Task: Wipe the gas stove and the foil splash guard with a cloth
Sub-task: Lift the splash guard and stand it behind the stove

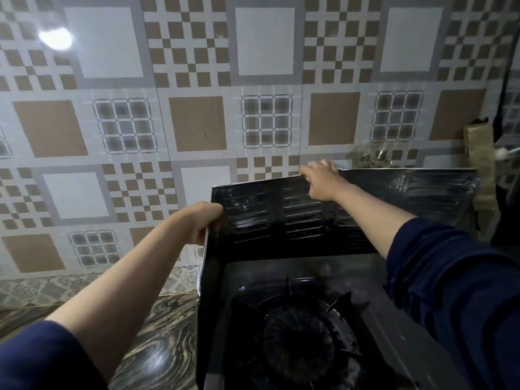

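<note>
A: Where did the foil splash guard (295, 218) stand?

B: Upright along the gas stove's (298, 342) back and left edges, dark, shiny, ribbed.

A: And the hands?

B: The left hand (204, 220) gripped its left corner; the right hand (320, 181) curled over its top edge.
</note>
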